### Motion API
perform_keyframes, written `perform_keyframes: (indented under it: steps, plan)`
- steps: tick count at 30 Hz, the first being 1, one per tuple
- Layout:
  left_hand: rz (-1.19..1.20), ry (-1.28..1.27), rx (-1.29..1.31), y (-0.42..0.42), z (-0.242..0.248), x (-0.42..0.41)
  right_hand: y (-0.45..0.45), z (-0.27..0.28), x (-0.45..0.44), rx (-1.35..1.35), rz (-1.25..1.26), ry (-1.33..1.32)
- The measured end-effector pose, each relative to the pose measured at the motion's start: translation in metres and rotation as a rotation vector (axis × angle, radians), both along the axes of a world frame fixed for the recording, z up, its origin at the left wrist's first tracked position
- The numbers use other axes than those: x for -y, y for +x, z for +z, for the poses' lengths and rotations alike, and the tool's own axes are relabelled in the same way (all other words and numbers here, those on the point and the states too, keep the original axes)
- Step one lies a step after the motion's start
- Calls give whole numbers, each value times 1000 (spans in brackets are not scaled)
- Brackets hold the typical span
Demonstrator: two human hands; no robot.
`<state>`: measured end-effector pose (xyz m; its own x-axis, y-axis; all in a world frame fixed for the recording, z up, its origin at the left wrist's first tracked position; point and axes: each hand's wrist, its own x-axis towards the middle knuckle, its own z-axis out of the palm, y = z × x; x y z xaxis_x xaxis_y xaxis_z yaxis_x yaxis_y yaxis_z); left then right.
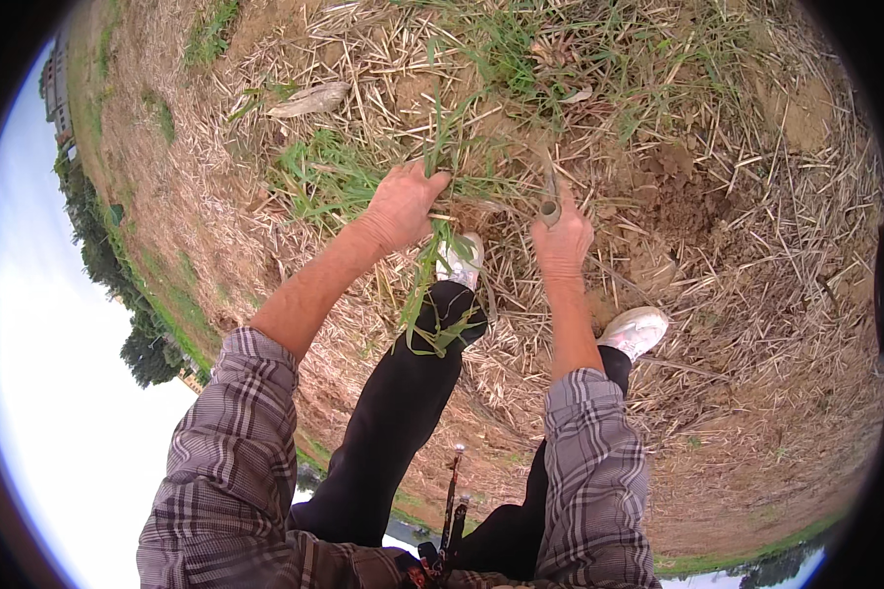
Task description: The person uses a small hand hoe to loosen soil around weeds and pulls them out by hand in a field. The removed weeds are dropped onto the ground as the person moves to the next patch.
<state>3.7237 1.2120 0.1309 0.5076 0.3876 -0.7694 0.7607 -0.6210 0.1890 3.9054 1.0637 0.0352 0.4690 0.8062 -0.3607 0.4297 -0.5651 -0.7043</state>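
My left hand (407,204) grips a bunch of long green grass (431,276), whose blades hang down past the fist over my knee. Further right, my right hand (563,232) is closed around the handle of a hand tool (549,212); the round end of the handle points towards me. The tool's narrow far part reaches away towards the soil, and its working end is hard to make out among the straw. More green grass (331,177) grows just left of my left hand.
Dry straw covers brown soil around my two white shoes (635,331). A patch of loose dug soil (681,195) lies to the right. Beyond are a grass clump (516,59) and a pale dry husk (309,100). Trees (147,350) stand far left.
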Motion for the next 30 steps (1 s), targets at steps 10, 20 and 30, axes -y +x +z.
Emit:
perform_keyframes:
  steps: [10, 20, 30]
  plan:
    - [75, -81, -60, -51, 43, 7, -139, 7, -7, -43, -195, -102]
    - [188, -34, -7, -107, 59, 13, -88, -5, -13, -26, -215, 47]
    - [180, -30, -59, -103, 61, 5, -90, 7, -52, 89, -294, -88]
